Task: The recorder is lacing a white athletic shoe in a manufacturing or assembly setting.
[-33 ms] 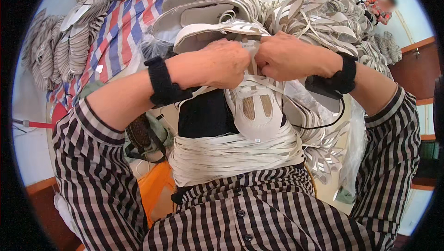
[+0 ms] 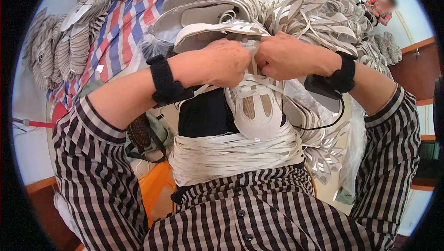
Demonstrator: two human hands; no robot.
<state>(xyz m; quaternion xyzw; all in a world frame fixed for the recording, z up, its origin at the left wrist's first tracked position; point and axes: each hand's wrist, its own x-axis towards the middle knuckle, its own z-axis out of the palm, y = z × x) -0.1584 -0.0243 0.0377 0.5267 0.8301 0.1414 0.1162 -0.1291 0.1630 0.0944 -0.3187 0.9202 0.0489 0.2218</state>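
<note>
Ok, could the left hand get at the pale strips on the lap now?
Probably yes: the pale strips lie uncovered on their left side, though the left hand, closed at the shoe, must come away first.

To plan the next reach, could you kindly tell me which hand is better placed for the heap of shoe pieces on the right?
Probably the right hand: it is nearer the heap, while the left hand would have to reach across. Both are at the shoe, though.
</note>
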